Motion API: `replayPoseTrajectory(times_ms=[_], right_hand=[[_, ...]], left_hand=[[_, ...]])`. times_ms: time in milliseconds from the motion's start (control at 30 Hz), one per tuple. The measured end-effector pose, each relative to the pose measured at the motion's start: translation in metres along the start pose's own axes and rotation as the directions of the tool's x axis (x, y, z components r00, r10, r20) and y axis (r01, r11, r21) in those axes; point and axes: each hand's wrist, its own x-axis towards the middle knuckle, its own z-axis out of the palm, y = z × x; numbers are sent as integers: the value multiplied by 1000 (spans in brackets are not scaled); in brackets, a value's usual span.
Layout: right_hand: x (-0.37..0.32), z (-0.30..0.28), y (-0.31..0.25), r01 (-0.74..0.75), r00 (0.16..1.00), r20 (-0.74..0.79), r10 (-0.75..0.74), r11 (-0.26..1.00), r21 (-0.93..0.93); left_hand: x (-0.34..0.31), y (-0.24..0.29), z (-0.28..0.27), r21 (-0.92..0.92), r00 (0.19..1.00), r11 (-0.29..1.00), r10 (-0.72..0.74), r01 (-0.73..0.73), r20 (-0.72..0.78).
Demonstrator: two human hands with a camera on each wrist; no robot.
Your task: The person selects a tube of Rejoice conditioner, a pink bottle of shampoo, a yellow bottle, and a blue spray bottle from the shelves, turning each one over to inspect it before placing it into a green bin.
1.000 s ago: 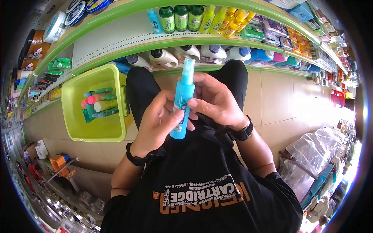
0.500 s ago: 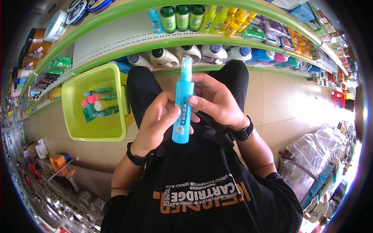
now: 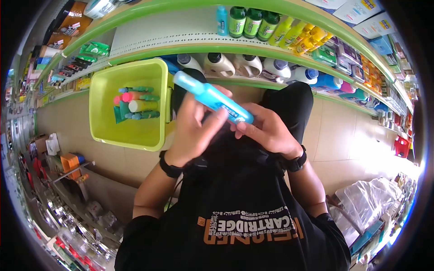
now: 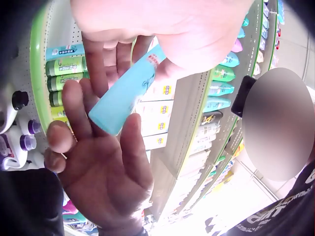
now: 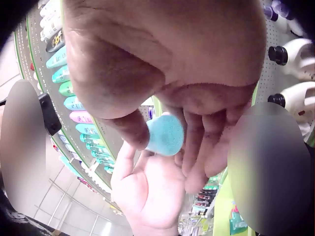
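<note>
A light blue spray bottle (image 3: 216,98) with a paler cap is held tilted in front of the lap, its cap toward the upper left. My left hand (image 3: 193,131) grips the middle of its body, thumb across the label. Around the base end curl the thumb and fingers of my right hand (image 3: 270,133). In the right wrist view, the round bottle base (image 5: 167,135) shows between the right thumb and fingers. The left wrist view shows the right palm (image 4: 103,177) below the bottle (image 4: 123,96), whose cap end is hidden by the left hand.
At the left stands a yellow-green basket (image 3: 129,135) holding several tubes and bottles. Ahead, a green-edged shelf (image 3: 172,53) carries another blue bottle (image 3: 222,20) and green bottles (image 3: 253,23). Large jugs (image 3: 219,65) line the lower level. Plastic-wrapped goods (image 3: 373,198) lie at the right.
The bottle has turned from upright to tilted, its cap swinging left toward the basket. The right hand has shifted to its base end. The head view has turned left.
</note>
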Motion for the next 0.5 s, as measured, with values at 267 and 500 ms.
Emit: replayPoseTrajectory(times_ms=[267, 500], right_hand=[[19, 1, 0, 3, 999, 49, 4, 989, -149], [24, -62, 27, 32, 933, -236, -273, 714, -699]], left_hand=[[-6, 34, -67, 116, 981, 987, -86, 107, -172], [10, 44, -193, 591, 884, 806, 264, 18, -387]])
